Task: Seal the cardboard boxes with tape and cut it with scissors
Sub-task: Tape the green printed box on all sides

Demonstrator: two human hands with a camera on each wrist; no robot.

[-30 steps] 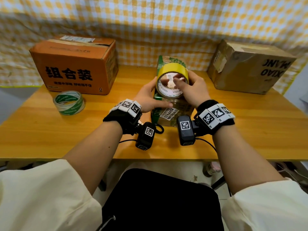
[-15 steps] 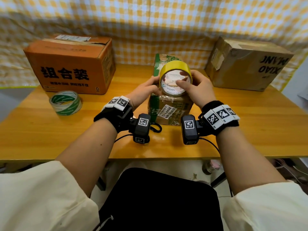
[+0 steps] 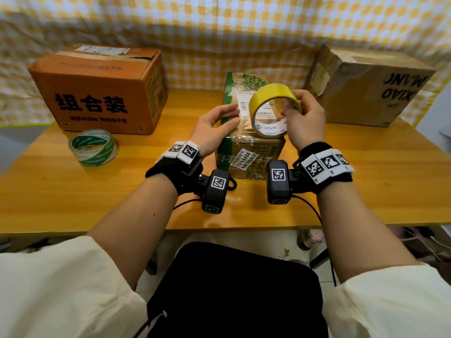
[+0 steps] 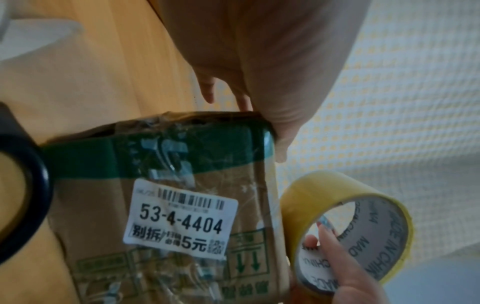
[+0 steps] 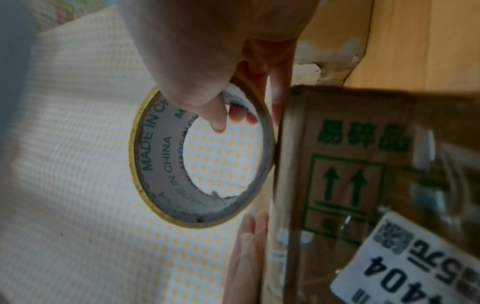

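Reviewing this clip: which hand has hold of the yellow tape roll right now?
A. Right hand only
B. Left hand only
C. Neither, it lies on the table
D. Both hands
A: the right hand grips the yellow tape roll through its core, while the left hand lies flat on the small box.

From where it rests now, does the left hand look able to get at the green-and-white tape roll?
Probably yes. The left hand lies open on the small box, holding nothing, and only bare table separates it from the green-and-white tape roll.
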